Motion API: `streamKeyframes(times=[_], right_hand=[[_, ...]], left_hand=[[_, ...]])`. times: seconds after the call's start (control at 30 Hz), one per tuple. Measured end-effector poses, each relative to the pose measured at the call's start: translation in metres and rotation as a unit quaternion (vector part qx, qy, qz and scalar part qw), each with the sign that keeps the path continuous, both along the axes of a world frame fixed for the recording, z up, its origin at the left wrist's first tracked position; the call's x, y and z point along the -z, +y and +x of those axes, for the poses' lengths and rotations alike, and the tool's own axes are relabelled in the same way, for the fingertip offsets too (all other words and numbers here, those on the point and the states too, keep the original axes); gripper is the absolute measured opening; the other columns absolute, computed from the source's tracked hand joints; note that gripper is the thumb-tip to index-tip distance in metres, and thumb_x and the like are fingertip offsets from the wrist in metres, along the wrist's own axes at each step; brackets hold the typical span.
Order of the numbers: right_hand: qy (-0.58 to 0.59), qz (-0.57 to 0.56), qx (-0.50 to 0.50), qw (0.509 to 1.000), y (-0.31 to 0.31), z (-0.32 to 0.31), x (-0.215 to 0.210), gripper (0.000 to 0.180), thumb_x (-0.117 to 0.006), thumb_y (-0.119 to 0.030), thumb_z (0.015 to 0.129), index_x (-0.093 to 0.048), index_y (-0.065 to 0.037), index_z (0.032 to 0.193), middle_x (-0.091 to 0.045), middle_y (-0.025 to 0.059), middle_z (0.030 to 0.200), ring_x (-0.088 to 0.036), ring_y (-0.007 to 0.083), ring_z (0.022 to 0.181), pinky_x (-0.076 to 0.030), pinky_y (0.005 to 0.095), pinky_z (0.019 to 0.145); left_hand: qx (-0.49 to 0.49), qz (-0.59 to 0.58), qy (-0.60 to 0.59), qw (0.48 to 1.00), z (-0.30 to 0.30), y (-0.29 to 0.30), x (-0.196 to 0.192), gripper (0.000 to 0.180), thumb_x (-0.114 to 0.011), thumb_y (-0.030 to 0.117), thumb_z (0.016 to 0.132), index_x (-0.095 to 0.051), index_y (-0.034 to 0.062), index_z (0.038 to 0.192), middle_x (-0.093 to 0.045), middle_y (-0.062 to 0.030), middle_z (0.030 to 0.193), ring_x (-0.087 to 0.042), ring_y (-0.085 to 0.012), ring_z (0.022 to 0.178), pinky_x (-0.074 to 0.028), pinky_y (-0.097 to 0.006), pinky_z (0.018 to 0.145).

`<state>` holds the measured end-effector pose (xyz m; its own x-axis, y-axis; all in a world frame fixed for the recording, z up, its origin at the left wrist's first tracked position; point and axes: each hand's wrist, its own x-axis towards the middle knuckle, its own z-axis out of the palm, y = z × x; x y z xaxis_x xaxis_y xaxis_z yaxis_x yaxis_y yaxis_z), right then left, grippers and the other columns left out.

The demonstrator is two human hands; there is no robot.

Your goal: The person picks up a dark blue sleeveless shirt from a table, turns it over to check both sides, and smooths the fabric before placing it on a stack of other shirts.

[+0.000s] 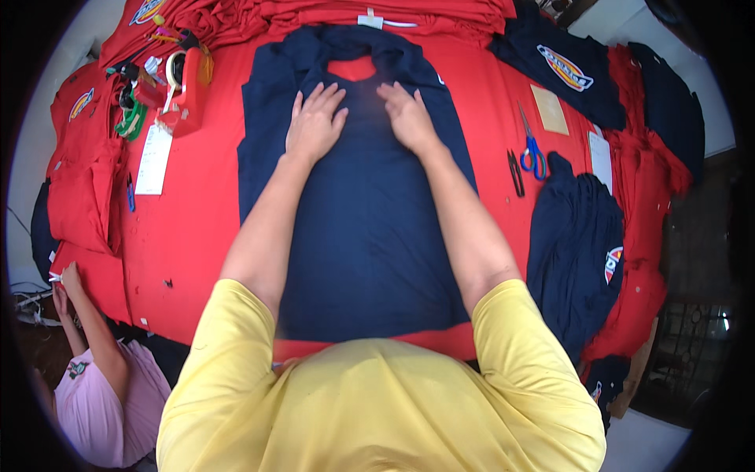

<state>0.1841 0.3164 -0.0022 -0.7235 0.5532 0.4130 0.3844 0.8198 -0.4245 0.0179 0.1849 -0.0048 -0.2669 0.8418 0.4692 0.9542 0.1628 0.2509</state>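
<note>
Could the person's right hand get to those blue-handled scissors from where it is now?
Probably yes. The right hand lies flat on the navy shirt, and the scissors lie in the open on the red cloth to its right, with nothing between them.

Navy blue shirt [370, 228]: plain dark knit, spread flat and smooth, neck opening away from the person, hem nearest the body. Its upper chest lies directly under the spread fingers [318, 102] of both hands; the collar sits just beyond the fingertips.
</note>
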Motion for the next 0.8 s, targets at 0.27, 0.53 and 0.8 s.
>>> streamKeyframes(times=[0.27, 0.53, 0.8], right_hand=[[0.053, -0.569, -0.062, 0.819, -0.148, 0.196, -0.066, 0.029, -0.055, -0.021, 0.096, -0.064, 0.003, 0.109, -0.068, 0.0095, 0.089, -0.065, 0.013, 0.076, -0.051, 0.0244, 0.062], [-0.047, -0.71, -0.039, 0.701, -0.286, 0.251, -0.03, 0.033, -0.047, -0.013, 0.1, -0.049, 0.002, 0.129, -0.067, 0.0151, 0.101, -0.069, 0.0199, 0.085, -0.056, 0.0296, 0.078], [0.321, -0.606, 0.01, 0.728, -0.306, 0.191, -0.027, 0.024, -0.067, -0.007, 0.088, -0.051, 0.001, 0.104, -0.06, 0.0076, 0.094, -0.059, 0.0134, 0.087, -0.05, 0.026, 0.08]], left_hand=[[0.228, -0.043, -0.248, 0.941, 0.116, -0.181, -0.03, 0.014, -0.067, 0.013, 0.081, -0.066, 0.0072, 0.095, -0.065, -0.0085, 0.092, -0.062, -0.0279, 0.087, -0.048, -0.038, 0.078], [0.242, -0.009, -0.079, 0.967, 0.191, -0.232, -0.004, 0.024, -0.074, 0.02, 0.076, -0.063, 0.0089, 0.094, -0.055, -0.0051, 0.083, -0.056, -0.0203, 0.071, -0.042, -0.033, 0.067], [0.184, -0.174, -0.646, 0.72, 0.185, -0.205, -0.046, 0.021, -0.07, 0.019, 0.088, -0.054, 0.0045, 0.084, -0.058, -0.0001, 0.071, -0.058, -0.0086, 0.068, -0.048, -0.025, 0.057]])
